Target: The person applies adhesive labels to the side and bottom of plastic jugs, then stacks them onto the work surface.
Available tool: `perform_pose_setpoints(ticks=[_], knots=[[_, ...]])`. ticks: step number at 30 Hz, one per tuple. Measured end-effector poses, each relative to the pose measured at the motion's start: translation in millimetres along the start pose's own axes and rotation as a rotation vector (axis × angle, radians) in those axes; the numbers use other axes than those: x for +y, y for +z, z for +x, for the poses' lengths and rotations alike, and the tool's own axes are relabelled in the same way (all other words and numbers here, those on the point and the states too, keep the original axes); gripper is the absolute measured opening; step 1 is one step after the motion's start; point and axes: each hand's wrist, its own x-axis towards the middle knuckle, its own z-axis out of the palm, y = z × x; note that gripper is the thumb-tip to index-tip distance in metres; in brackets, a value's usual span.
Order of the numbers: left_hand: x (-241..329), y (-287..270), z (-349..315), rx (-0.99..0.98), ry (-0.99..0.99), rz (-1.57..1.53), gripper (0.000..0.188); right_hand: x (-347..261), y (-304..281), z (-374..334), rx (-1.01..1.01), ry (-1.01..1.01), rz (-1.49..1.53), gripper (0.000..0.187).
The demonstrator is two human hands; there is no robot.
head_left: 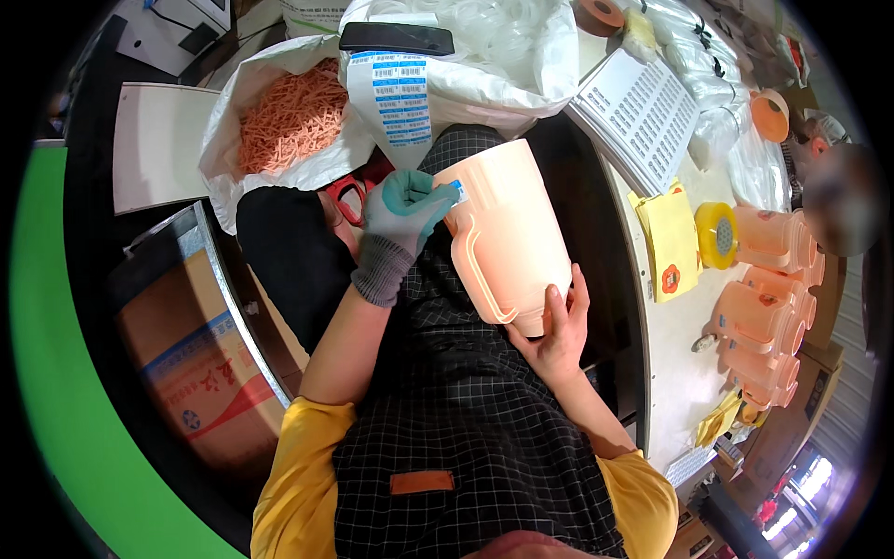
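Peach jug [517, 224] slants lengthwise down-right, handle [478, 279] leftward; left hand [402, 207] pinches blue label [456, 190], right hand [556, 337], loosely curled, holds jug

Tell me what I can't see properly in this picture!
All in the head view:
The inside of the peach jug: hidden by its own wall.
The bit of checked apron behind the jug: covered by the jug.
The print on the blue-and-white sticker at the gloved left hand: too small.
The far end of the clear plastic: cut off by the top edge.
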Motion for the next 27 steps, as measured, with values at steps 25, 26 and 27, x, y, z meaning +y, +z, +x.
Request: perform_pose_setpoints(ticks=[25, 26, 27], knots=[[-19.9, -22.8, -71.4, -0.139, 0.727, 0.923, 0.072, -10.1, 36.3, 144.2, 0.113, 0.028, 0.531, 0.041], [-31.3, -35.1, -64.8, -0.088, 0.673, 0.9, 0.071, 14.6, 9.7, 127.7, 0.163, 0.093, 0.357, 0.043], [-43.3, -48.5, -61.7, -0.034, 0.609, 0.885, 0.07, 39.2, -16.8, 109.6, 0.204, 0.345, 0.311, 0.047]])
